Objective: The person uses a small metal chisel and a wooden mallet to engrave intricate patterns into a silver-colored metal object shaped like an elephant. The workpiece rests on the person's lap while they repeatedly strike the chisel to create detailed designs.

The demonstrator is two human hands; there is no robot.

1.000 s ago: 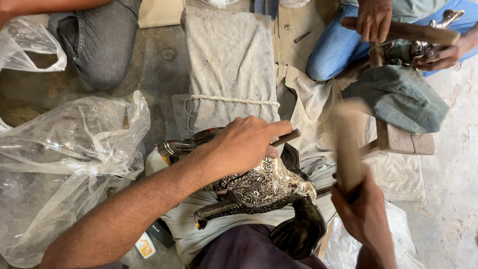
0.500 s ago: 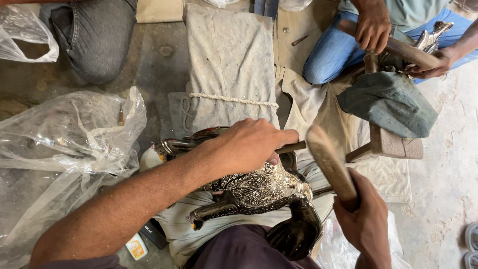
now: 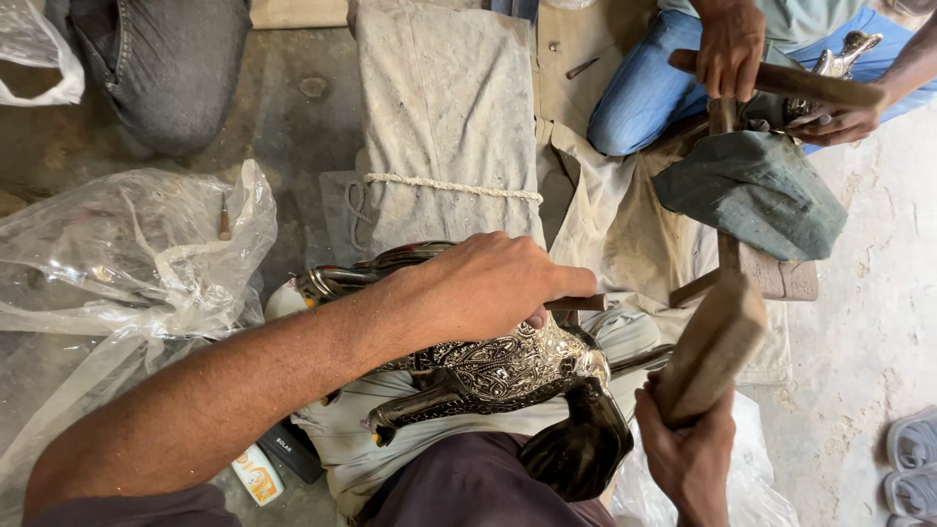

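Gripped: chisel left, wooden mallet right.

An ornate engraved silver animal figure lies sideways on a cloth-covered lap, a thin chisel against it; a wooden mallet is raised.

A grey cloth tied with white rope lies on the floor. Left of the cloth sits a crumpled clear plastic bag; right of it, a folded denim pad on a wooden stand. A co-worker's blue-jeaned knee is beside the pad.
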